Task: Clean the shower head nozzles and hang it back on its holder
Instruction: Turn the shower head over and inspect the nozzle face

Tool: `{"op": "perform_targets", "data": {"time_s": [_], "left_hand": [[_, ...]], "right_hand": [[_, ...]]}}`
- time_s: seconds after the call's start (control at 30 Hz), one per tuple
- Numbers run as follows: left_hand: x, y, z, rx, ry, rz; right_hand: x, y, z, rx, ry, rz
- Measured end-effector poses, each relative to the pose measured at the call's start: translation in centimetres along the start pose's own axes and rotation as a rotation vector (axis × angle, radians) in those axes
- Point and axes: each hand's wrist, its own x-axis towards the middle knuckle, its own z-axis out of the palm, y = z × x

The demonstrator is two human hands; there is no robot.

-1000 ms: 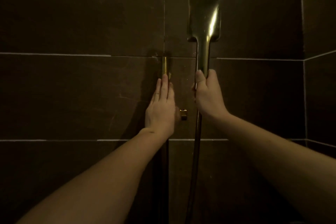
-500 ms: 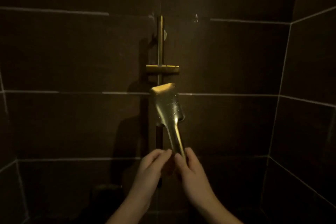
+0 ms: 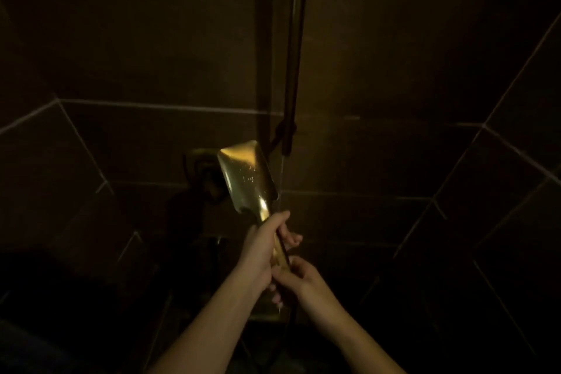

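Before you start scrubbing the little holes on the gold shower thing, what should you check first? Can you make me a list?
1. Shower head off the wall rail: ok, it is held low in front of the tiles.
2. Firm hold: ok, the left hand wraps the handle and the right hand grips just below it.
3. Nozzle side facing the person: cannot tell, only a smooth shiny gold face shows.
4. A brush or cloth ready: not ok, none is in view and both hands are busy.
5. Enough light to see the holes: not ok, the stall is very dim.
6. Water off: cannot tell.
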Motion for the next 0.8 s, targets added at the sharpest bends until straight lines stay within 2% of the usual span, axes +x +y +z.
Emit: {"op": "perform_targets", "data": {"time_s": [0.17,0.3,0.43,0.63,0.73,0.8], "left_hand": [[0.2,-3.5,-2.4,-0.206,-0.117,-0.154],[0.4,-6.5,-5.0,-0.348,-0.166,-0.226],[0.0,-9.8,-6.5,-0.397,-0.148,-0.267],[-0.9,-12.6,-7.8,-0.477,-0.21,-0.301],[-1.3,-13.1,-8.0,-0.527,-0.211,-0.349],[-1.4,-13.5,-7.9,-0.504,-0.163,-0.368]], "right_hand": [[0.1,5.2,-0.1,-0.206,-0.089,0.033],[-0.1,8.1,0.7,-0.18,-0.088,0.114],[-0.2,10.1,0.6,-0.204,-0.136,0.189],[-0.9,11.9,1.1,-0.176,-0.184,0.301],[-1.5,12.9,1.4,-0.104,-0.146,0.363],[-1.8,13.4,1.8,-0.144,-0.101,0.369]]}}
